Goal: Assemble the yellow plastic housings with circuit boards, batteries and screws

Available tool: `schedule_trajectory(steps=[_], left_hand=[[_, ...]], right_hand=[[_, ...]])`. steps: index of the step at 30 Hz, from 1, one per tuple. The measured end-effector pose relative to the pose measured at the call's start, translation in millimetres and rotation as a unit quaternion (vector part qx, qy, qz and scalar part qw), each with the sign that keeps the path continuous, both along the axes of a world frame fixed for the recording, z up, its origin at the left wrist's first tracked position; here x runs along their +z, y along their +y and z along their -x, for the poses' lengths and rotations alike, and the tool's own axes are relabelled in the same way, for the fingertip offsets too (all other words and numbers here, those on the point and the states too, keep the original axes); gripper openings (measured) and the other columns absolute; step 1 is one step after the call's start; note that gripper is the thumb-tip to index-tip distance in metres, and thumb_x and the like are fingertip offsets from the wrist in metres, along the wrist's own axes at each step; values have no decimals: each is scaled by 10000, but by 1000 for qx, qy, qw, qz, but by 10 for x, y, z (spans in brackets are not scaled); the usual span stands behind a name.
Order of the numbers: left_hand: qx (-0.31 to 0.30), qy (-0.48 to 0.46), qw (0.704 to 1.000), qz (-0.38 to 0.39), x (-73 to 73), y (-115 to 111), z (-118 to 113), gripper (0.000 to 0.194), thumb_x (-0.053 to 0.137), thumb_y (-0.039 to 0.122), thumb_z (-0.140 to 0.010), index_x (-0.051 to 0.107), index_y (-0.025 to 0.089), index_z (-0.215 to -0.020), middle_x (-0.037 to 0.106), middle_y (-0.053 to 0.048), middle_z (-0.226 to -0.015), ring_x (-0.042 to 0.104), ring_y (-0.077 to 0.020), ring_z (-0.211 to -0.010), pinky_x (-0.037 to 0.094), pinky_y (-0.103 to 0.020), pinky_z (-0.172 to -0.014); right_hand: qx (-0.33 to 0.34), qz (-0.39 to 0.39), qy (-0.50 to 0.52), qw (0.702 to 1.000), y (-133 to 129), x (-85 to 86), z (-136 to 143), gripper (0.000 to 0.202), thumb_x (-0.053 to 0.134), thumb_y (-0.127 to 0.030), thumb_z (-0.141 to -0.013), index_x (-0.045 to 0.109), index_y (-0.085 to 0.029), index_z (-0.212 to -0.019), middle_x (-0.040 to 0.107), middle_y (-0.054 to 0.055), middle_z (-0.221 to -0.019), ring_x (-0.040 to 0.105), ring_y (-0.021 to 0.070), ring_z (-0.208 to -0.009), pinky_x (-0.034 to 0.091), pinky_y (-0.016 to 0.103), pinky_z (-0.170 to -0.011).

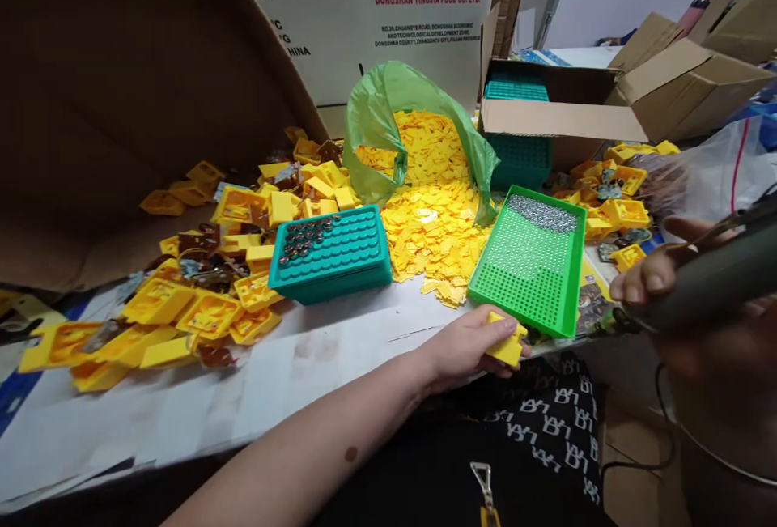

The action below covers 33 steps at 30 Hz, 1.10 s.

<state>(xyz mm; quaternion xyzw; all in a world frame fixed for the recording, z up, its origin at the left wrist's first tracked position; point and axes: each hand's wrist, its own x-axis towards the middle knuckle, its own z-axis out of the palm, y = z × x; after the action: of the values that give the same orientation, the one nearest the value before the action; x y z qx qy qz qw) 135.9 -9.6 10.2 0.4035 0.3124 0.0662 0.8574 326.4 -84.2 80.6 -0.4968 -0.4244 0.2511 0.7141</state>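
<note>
My left hand [470,345] is wrapped round a small yellow plastic casing [505,341] at the table's front edge, just below the green tray. On the right, my right hand [655,284] grips a dark electric screwdriver [716,268], blurred, whose tip points left toward the casing without touching it. The bright green perforated tray [528,284] holds many small silver screws [542,214] at its far end. Left of centre stands a teal tray stack [337,284], with several small round metallic parts [300,242] in its left slots.
Yellow casings [161,300] with wired parts are heaped at left, and more [625,211] lie at right. Small yellow pieces [430,227] spill from a green bag [380,98]. An open carton [564,118] holds teal trays. A cable [664,430] hangs at lower right.
</note>
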Motion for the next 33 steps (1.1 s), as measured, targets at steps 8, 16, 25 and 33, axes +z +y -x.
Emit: schedule_trajectory(steps=[8, 16, 25, 33], left_hand=[[40, -20, 998, 46, -54, 106, 122, 265, 503, 402, -837, 420, 170, -933, 598, -61, -890, 656, -142, -650, 534, -297, -607], [29, -60, 995, 78, -139, 127, 145, 258, 511, 385, -838, 420, 163, -934, 616, -56, -861, 662, -136, -643, 543, -273, -612], [15, -48, 996, 76, -121, 114, 139, 322, 577, 409, -791, 439, 163, -945, 610, -55, -864, 664, -143, -665, 537, -259, -609], [36, -50, 995, 80, -113, 123, 132, 310, 501, 435, -830, 421, 162, -952, 618, -66, -845, 665, -163, -648, 537, -293, -602]], right_hand=[[-5, -145, -69, 987, 537, -253, 55, 240, 605, -253, -746, 589, -226, -984, 492, -32, -556, 488, 146, -490, 424, 331, -484], [12, -136, -38, 990, 697, -405, -8, 234, 595, -234, -758, 579, -211, -990, 497, -30, -564, 487, 143, -492, 422, 326, -487], [-7, -93, -45, 995, 672, -427, -12, 226, 592, -263, -759, 579, -234, -982, 487, -31, -565, 488, 150, -505, 423, 334, -505], [-35, -130, -54, 989, 553, -255, 71, 222, 577, -291, -755, 580, -233, -970, 452, -24, -579, 455, 139, -497, 410, 326, -496]])
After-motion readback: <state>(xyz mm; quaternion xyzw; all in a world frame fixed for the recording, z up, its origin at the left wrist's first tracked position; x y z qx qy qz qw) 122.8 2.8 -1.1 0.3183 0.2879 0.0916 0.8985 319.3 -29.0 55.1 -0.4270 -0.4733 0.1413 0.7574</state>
